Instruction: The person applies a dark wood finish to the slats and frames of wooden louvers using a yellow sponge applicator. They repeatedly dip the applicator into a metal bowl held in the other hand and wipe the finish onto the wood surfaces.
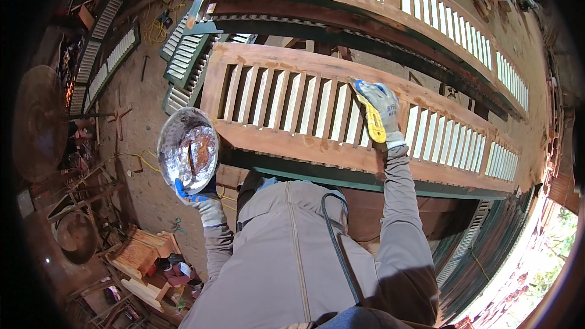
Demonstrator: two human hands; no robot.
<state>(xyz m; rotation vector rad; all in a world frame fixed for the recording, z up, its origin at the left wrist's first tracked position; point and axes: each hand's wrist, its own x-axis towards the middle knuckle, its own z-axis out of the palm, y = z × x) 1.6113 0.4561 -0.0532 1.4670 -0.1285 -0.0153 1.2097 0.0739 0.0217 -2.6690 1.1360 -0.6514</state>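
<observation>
My left hand [210,210], in a grey and blue work glove, grips the rim of a round metal bowl [170,131]. Inside it lies a lump of reddish-brown paste [200,149]. On the louvered wooden shutter [268,137] in front of me rests my right hand [381,103], gloved the same way. Its fingers close round a yellow-handled putty knife [374,123], whose thin blade is mostly hidden near the slats and upper rail. Brown patches mark the shutter's bare wooden frame, and its slats are pale between the rails.
Another louvered shutter [365,6] lies farther off, parallel to mine. Green shutters [186,58] are stacked at the left, and more panels [487,237] lean at the lower right. A wooden piece of furniture [137,256] and a yellow cord [143,159] are on the floor.
</observation>
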